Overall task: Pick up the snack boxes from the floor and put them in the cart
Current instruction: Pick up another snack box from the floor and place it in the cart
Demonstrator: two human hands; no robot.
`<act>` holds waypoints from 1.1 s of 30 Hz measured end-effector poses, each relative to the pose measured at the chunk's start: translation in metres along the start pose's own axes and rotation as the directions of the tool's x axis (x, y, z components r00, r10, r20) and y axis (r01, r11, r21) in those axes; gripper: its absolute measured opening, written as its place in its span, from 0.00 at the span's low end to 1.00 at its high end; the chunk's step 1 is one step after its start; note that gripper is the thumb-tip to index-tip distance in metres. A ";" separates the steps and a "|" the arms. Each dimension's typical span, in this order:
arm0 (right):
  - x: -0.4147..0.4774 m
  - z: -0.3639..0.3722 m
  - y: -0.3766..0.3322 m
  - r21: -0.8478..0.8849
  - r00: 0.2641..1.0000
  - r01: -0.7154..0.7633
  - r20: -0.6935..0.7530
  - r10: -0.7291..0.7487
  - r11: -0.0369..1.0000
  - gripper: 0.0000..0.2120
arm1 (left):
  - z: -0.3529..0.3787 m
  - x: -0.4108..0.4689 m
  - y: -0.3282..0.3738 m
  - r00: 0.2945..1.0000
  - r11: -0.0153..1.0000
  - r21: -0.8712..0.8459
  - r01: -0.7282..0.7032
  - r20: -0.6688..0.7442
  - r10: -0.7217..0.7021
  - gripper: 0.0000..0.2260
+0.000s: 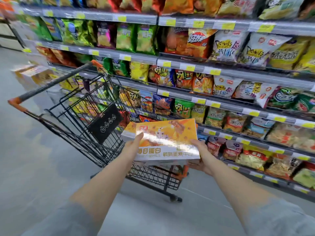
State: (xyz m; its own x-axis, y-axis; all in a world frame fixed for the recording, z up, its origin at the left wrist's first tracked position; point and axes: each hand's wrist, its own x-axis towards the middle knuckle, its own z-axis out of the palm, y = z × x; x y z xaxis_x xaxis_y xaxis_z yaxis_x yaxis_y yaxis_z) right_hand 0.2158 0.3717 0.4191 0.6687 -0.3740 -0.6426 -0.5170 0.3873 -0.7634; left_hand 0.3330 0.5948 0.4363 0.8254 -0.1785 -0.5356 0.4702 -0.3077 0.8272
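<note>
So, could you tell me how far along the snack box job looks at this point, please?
Done: nothing certain; the cart basket's contents can't be made out through the mesh. In hand: the left hand and right hand hold a stack of yellow snack boxes over the cart's near end. Left: lowering them into the basket. No other boxes show on the visible floor.

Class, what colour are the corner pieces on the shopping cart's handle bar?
Orange, seen in the head view: the corner pieces of the black wire cart.

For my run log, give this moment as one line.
left hand + right hand: holding snack box | over cart | not yet released
</note>
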 end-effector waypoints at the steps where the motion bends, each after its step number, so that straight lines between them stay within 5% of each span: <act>1: 0.010 0.009 -0.005 -0.019 1.000 -0.003 0.000 0.003 1.000 0.41 | -0.007 0.011 0.002 1.000 1.000 -0.016 0.006 0.014 -0.006 0.40; 9: 0.080 0.066 -0.051 -0.250 0.989 0.140 0.079 -0.124 0.958 0.36 | -0.034 0.116 0.019 0.998 0.994 -0.105 0.042 0.050 -0.037 0.54; 16: 0.162 0.108 -0.081 -0.263 0.991 0.110 0.108 -0.084 0.959 0.39 | -0.053 0.188 0.045 0.995 0.996 -0.001 0.092 -0.039 -0.092 0.47; 20: 0.198 0.126 -0.082 -0.372 0.999 0.005 0.038 0.009 0.928 0.32 | -0.058 0.215 0.051 0.986 0.986 0.043 0.162 -0.058 -0.159 0.32; 24: 0.239 0.140 -0.083 -0.442 0.996 -0.084 -0.065 0.061 0.893 0.28 | -0.063 0.261 0.044 0.981 0.979 0.054 0.195 0.007 -0.195 0.42; 27: 0.273 0.151 -0.074 -0.471 0.983 -0.167 -0.148 0.109 0.866 0.36 | -0.068 0.296 0.042 0.974 0.970 0.099 0.221 0.024 -0.224 0.37; 33: 0.325 0.182 -0.061 -0.367 0.943 -0.297 -0.257 0.211 0.881 0.13 | -0.075 0.379 0.034 0.943 0.917 0.269 0.296 0.070 -0.325 0.29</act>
State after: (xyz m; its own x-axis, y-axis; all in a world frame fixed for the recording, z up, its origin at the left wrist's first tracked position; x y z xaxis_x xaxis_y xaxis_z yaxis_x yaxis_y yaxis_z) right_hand 0.5622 0.3800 0.2684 0.3843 -0.4871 -0.7842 -0.8507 0.1431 -0.5058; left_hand 0.6852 0.5869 0.2738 0.6040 -0.1336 -0.7857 0.5909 -0.5865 0.5539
